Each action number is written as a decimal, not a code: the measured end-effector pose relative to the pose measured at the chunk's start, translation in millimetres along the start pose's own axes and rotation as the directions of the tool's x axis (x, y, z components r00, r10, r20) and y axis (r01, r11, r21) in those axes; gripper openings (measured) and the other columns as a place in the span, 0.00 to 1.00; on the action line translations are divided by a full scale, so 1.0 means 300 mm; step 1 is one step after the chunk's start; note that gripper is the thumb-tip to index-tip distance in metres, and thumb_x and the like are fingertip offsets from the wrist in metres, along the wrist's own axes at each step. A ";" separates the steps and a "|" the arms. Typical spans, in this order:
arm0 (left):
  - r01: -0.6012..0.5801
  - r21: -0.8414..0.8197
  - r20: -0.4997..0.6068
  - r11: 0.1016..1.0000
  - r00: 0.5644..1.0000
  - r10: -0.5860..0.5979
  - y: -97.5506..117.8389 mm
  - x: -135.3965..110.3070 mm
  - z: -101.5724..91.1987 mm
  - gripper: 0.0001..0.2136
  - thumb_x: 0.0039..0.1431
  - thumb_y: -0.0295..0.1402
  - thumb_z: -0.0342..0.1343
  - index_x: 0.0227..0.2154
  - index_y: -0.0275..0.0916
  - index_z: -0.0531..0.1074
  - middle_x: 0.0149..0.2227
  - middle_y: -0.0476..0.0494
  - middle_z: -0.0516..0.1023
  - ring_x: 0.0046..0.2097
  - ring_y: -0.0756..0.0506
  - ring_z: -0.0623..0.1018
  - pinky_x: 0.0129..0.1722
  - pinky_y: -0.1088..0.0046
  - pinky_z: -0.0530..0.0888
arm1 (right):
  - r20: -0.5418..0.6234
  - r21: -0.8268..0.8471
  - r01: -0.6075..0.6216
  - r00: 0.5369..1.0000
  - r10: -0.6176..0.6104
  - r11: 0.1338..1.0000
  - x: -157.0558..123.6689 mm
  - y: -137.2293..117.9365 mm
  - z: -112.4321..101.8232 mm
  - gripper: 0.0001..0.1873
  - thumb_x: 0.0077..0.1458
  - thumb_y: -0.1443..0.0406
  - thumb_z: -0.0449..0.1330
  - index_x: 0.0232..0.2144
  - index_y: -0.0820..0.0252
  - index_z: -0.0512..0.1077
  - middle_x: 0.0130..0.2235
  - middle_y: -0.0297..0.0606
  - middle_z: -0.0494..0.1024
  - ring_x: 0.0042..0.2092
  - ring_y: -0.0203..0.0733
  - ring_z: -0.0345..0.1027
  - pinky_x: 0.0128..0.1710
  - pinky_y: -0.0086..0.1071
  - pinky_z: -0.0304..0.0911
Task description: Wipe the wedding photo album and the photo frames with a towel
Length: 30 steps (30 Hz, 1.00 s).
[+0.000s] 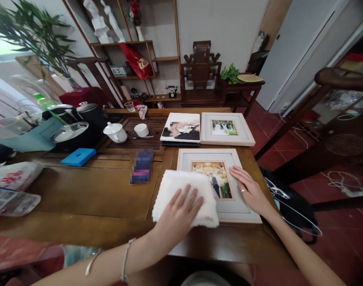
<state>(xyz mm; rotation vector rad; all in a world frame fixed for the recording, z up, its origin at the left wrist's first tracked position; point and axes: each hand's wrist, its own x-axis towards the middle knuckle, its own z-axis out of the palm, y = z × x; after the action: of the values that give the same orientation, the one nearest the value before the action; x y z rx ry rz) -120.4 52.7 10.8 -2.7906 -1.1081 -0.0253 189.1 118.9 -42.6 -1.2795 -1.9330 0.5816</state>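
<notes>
A white fluffy cloth (169, 190), folded into a square, covers the left part of a pale framed photo (250, 214) near the table's front edge. My left hand (180, 206) lies flat on the cloth, fingers spread. At the frame's right side, my right hand (251, 190) rests with fingers stretched out on its border. The picture inside shows two people before a golden background, partly hidden by the cloth. Just beyond lie another framed photo (244, 133) and a photo panel (180, 137) stacked on something dark.
The wooden table (104, 198) carries a blurred dark packet (141, 167), a blue block (78, 157), a lidded white cup (115, 132) and a small white bowl (141, 130). A black pot (70, 133) and plastic bags (14, 174) stand left. A dark chair (318, 155) is right.
</notes>
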 end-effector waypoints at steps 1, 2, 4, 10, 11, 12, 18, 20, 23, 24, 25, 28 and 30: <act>0.008 -0.007 -0.009 1.000 1.000 -0.008 -0.034 0.017 0.011 0.28 0.63 0.34 0.56 0.64 0.39 0.59 0.67 0.37 0.60 0.68 0.32 0.58 0.64 0.51 0.60 | -0.001 0.001 0.001 1.000 -0.001 1.000 0.000 -0.001 0.000 0.25 0.62 0.70 0.48 0.59 0.48 0.68 0.62 0.39 0.70 0.67 0.48 0.55 0.67 0.58 0.50; 0.017 -0.015 -0.020 1.000 1.000 -0.018 -0.078 0.042 0.023 0.28 0.63 0.33 0.56 0.64 0.41 0.59 0.68 0.38 0.58 0.69 0.33 0.56 0.65 0.51 0.58 | -0.001 0.000 0.002 1.000 -0.002 1.000 -0.001 -0.002 0.000 0.26 0.62 0.69 0.48 0.59 0.48 0.68 0.62 0.39 0.70 0.67 0.48 0.55 0.67 0.58 0.50; 0.039 -0.045 -0.050 0.998 0.998 -0.041 -0.183 0.110 0.048 0.28 0.63 0.33 0.57 0.65 0.40 0.58 0.69 0.37 0.55 0.70 0.34 0.53 0.67 0.51 0.55 | 0.004 -0.005 0.007 1.000 -0.007 1.000 -0.002 -0.001 0.000 0.26 0.62 0.70 0.48 0.59 0.48 0.68 0.62 0.39 0.70 0.67 0.48 0.55 0.67 0.59 0.50; 0.083 -0.204 -0.132 0.975 0.985 -0.112 -0.403 0.305 0.088 0.36 0.61 0.41 0.57 0.67 0.29 0.50 0.70 0.24 0.45 0.71 0.32 0.43 0.67 0.51 0.53 | -0.008 -0.010 0.016 1.000 -0.016 1.000 -0.003 0.005 0.001 0.27 0.60 0.71 0.48 0.59 0.48 0.69 0.62 0.39 0.70 0.67 0.49 0.55 0.67 0.59 0.50; 0.087 -0.204 -0.123 0.975 0.986 -0.114 -0.407 0.321 0.089 0.37 0.59 0.39 0.58 0.67 0.28 0.50 0.70 0.23 0.44 0.71 0.31 0.41 0.67 0.50 0.52 | -0.008 -0.011 0.018 1.000 -0.018 1.000 -0.003 0.005 0.001 0.27 0.60 0.71 0.49 0.59 0.48 0.68 0.62 0.39 0.70 0.67 0.49 0.55 0.67 0.59 0.49; 0.091 -0.190 -0.104 0.977 0.988 -0.112 -0.400 0.329 0.088 0.37 0.57 0.35 0.58 0.66 0.29 0.50 0.70 0.23 0.42 0.71 0.31 0.38 0.67 0.48 0.50 | -0.008 -0.013 0.021 1.000 -0.022 1.000 -0.002 0.005 0.001 0.27 0.60 0.71 0.49 0.59 0.49 0.69 0.62 0.39 0.70 0.67 0.49 0.55 0.67 0.59 0.50; 0.176 -0.090 0.077 0.980 0.983 -0.169 -0.193 0.248 0.026 0.37 0.51 0.26 0.58 0.66 0.32 0.55 0.70 0.24 0.44 0.70 0.28 0.40 0.66 0.45 0.49 | -0.008 -0.013 0.021 1.000 -0.022 1.000 0.002 0.003 -0.002 0.26 0.60 0.70 0.49 0.58 0.49 0.69 0.61 0.39 0.71 0.66 0.49 0.56 0.67 0.59 0.50; 0.175 -0.097 0.155 0.980 0.975 -0.159 -0.089 0.179 -0.008 0.38 0.52 0.30 0.60 0.66 0.32 0.55 0.70 0.23 0.46 0.70 0.26 0.43 0.66 0.45 0.51 | -0.008 -0.007 0.017 1.000 -0.017 1.000 0.003 0.001 -0.003 0.26 0.60 0.70 0.49 0.58 0.49 0.69 0.61 0.39 0.71 0.66 0.49 0.56 0.67 0.59 0.50; 0.118 -0.142 0.200 0.983 0.976 -0.088 0.039 0.078 -0.041 0.39 0.55 0.36 0.59 0.67 0.33 0.52 0.70 0.23 0.46 0.70 0.25 0.44 0.66 0.44 0.52 | -0.010 0.002 0.008 1.000 -0.008 1.000 0.002 -0.002 -0.003 0.26 0.61 0.70 0.49 0.58 0.48 0.69 0.61 0.38 0.71 0.66 0.48 0.56 0.67 0.58 0.50; 0.105 -0.150 0.197 0.983 0.978 -0.075 0.064 0.056 -0.045 0.40 0.56 0.39 0.59 0.68 0.32 0.50 0.69 0.22 0.46 0.69 0.24 0.43 0.66 0.43 0.51 | -0.010 0.003 0.006 1.000 -0.006 1.000 0.001 -0.003 -0.002 0.26 0.61 0.70 0.49 0.58 0.48 0.70 0.61 0.38 0.71 0.67 0.48 0.56 0.67 0.58 0.50; 0.102 -0.149 0.189 0.984 0.979 -0.073 0.077 0.044 -0.046 0.41 0.56 0.41 0.59 0.68 0.32 0.49 0.69 0.22 0.46 0.70 0.24 0.43 0.65 0.42 0.50 | -0.010 0.004 0.003 1.000 -0.003 1.000 0.001 -0.004 -0.002 0.25 0.61 0.70 0.49 0.58 0.48 0.70 0.61 0.38 0.71 0.67 0.48 0.56 0.67 0.58 0.50; 0.134 -0.107 0.154 0.985 0.981 -0.117 0.050 0.072 -0.030 0.41 0.57 0.43 0.60 0.68 0.34 0.49 0.69 0.23 0.47 0.70 0.25 0.43 0.65 0.39 0.48 | -0.010 -0.001 -0.007 1.000 0.007 1.000 0.002 -0.006 -0.003 0.25 0.61 0.69 0.49 0.57 0.48 0.70 0.61 0.38 0.71 0.67 0.48 0.56 0.67 0.58 0.49; 0.169 -0.080 0.128 0.982 0.979 -0.158 -0.006 0.135 -0.012 0.40 0.56 0.42 0.62 0.67 0.35 0.52 0.69 0.24 0.48 0.70 0.25 0.44 0.65 0.39 0.48 | -0.008 -0.007 -0.008 1.000 0.008 1.000 0.003 -0.005 -0.004 0.25 0.61 0.70 0.48 0.58 0.49 0.70 0.61 0.38 0.71 0.67 0.48 0.56 0.67 0.58 0.49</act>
<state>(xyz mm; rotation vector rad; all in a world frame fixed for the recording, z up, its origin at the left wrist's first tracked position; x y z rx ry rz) -91.9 81.1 17.2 -2.8036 -1.3980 0.0789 188.9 118.9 -40.5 -1.2925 -1.9266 0.5731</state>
